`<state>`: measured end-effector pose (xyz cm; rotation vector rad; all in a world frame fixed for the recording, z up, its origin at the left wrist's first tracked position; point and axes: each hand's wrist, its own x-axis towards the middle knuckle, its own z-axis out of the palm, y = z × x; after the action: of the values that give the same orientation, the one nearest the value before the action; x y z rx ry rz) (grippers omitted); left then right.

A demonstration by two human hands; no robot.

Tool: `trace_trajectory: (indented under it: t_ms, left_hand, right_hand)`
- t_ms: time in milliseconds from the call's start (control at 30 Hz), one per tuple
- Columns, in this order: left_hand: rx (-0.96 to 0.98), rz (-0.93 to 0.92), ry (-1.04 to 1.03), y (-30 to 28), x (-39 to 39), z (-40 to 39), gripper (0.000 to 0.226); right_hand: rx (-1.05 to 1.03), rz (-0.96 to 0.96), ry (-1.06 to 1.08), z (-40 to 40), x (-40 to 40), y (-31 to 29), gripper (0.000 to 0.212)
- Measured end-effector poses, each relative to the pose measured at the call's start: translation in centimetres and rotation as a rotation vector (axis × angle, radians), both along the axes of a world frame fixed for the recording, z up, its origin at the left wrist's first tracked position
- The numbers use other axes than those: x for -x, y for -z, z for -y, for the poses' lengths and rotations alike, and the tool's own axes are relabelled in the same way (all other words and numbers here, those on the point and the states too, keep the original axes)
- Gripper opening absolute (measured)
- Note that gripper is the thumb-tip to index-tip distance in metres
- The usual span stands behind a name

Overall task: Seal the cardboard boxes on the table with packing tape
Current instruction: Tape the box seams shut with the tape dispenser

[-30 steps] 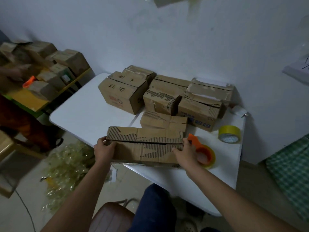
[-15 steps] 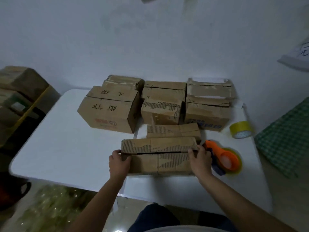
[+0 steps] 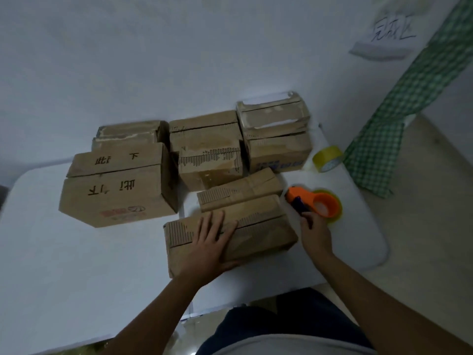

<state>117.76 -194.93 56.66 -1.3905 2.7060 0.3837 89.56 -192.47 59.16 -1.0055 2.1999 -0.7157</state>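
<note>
On the bench (image 3: 64, 265), left hand (image 3: 208, 242) spread flat atop nearest box (image 3: 261, 234); right hand (image 3: 313, 233) fingers curled on orange tape dispenser (image 3: 314, 204).

A worn brown cardboard box (image 3: 256, 231) lies nearest on the white table, flaps closed. 6 more boxes (image 3: 210, 160) cluster behind it. An orange tape dispenser (image 3: 316, 204) sits right; a yellow tape roll (image 3: 329, 158) farther right.

I see a white table (image 3: 76, 252) carrying a cluster of worn cardboard boxes (image 3: 117, 185), with an orange tape dispenser (image 3: 316, 204) beside the nearest box (image 3: 256, 234) and a yellow tape roll (image 3: 328, 159) at its right edge.
</note>
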Motion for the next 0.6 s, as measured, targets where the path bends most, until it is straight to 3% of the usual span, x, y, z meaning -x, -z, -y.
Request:
trace_trajectory:
  t_ms: [200,267,400,500,567,600]
  left_hand:
    - [0.006,-0.009,-0.019,-0.6,-0.6,1.3,0.091]
    - [0.004,-0.013,-0.021,-0.6,-0.8,1.4,0.091]
    - [-0.004,0.009,-0.054,-0.5,-0.9,1.4,0.094]
    - [-0.009,0.02,-0.083,-0.7,-0.6,1.2,0.098]
    - [-0.016,0.016,-0.083,-0.9,-0.5,1.1,0.097]
    - [-0.02,0.018,-0.087,-1.0,-0.6,1.1,0.097]
  right_hand:
    - [-0.219,-0.262,-0.156,3.7,4.0,1.8,0.046]
    - [-0.275,-0.28,-0.228,5.2,4.8,2.2,0.042]
    - [-0.3,-0.192,-0.249,5.7,6.1,3.8,0.037]
    - [-0.333,-0.115,-0.3,7.0,6.1,1.7,0.021]
    - [-0.251,0.005,-0.43,8.0,4.6,-1.9,0.036]
    - [-0.138,0.004,-0.499,8.0,4.0,-3.3,0.034]
